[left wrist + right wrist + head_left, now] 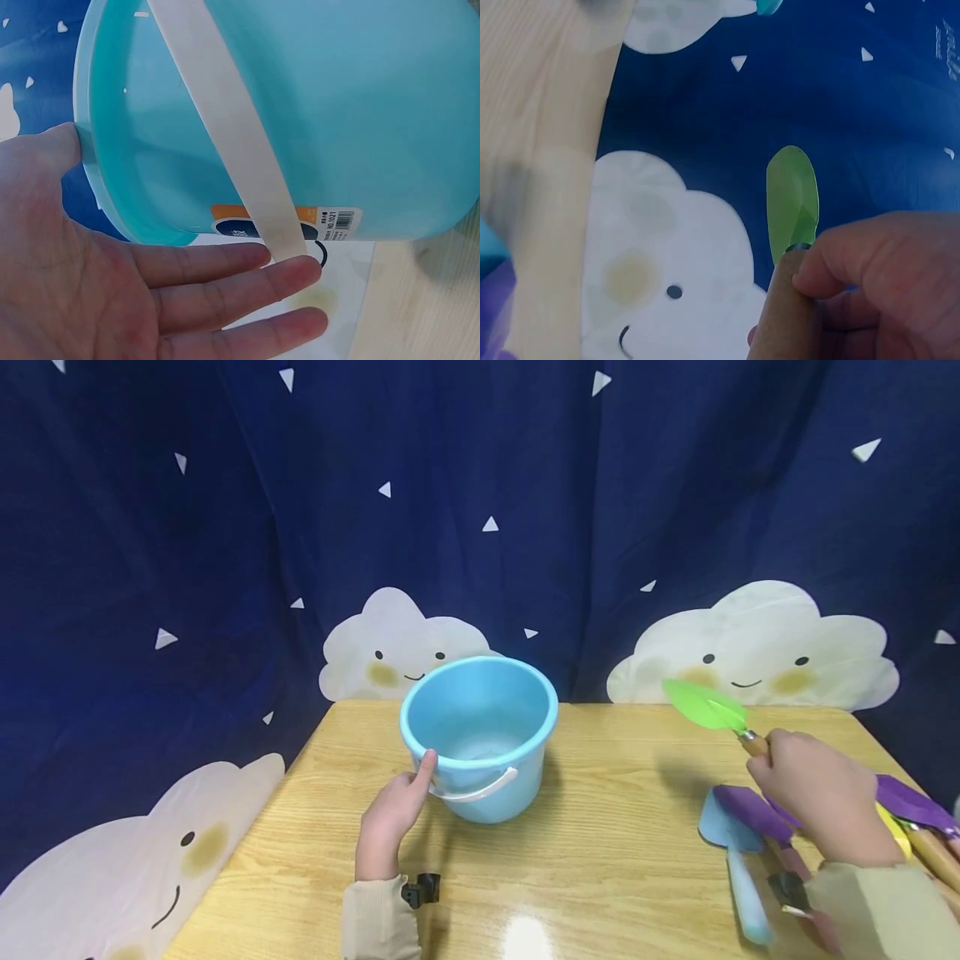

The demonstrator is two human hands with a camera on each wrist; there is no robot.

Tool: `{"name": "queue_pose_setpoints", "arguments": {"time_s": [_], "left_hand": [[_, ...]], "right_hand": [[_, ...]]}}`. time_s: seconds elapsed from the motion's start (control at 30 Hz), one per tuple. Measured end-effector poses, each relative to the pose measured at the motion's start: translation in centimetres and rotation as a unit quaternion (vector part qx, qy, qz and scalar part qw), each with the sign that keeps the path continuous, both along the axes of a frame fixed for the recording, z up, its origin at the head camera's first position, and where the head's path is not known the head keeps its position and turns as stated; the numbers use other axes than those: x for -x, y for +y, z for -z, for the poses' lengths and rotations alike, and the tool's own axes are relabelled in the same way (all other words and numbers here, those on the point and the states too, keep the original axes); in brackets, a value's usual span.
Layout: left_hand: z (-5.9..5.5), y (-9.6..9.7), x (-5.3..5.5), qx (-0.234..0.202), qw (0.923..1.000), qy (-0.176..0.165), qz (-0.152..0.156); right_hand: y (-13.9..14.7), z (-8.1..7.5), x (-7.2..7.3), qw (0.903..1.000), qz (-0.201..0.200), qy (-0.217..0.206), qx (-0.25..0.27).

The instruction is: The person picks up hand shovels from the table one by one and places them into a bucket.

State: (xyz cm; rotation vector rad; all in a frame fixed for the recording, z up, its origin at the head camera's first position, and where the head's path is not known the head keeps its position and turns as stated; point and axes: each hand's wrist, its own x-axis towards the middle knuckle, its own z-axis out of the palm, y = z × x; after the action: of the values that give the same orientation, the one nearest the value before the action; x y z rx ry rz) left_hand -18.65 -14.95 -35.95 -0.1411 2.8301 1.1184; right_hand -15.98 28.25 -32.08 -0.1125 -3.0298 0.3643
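Note:
A light blue bucket point(491, 789) stands upright on the wooden table, its white handle point(480, 789) hanging down the front. At its near left side my left hand point(397, 814) holds the rim, thumb over the edge. In the left wrist view, the other fingers point(240, 289) reach along the outside, tips at the handle's lower end. My right hand point(817, 793) grips a small trowel by its wooden handle point(784, 315), above the table on the right. The trowel's bright green blade point(703, 704) points up and left, toward the bucket's side.
Under and beside my right arm lie a blue shovel point(738, 860), purple-bladed tools point(753, 810) and wooden-handled tools point(933, 856), partly covered by the arm. A dark blue curtain point(465, 510) with white clouds point(757, 643) hangs behind the table.

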Motion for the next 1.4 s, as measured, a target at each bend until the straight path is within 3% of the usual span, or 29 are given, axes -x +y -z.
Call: {"name": "queue_pose_setpoints", "arguments": {"time_s": [0.87, 1.2, 1.4], "left_hand": [[0.1, 0.1, 0.0, 0.016, 0.9998, 0.007, -0.004], [0.2, 0.1, 0.1, 0.012, 0.9999, 0.003, -0.009], [0.2, 0.1, 0.0, 0.015, 0.9999, 0.0, -0.008]], "right_hand": [[-5.6, -3.9, 2.6, 0.9957, -0.064, 0.052, -0.043], [-8.6, -5.3, 3.6, 0.9826, -0.118, 0.115, -0.085], [-10.5, -5.4, 4.0, 0.9696, -0.15, 0.155, -0.116]]}}
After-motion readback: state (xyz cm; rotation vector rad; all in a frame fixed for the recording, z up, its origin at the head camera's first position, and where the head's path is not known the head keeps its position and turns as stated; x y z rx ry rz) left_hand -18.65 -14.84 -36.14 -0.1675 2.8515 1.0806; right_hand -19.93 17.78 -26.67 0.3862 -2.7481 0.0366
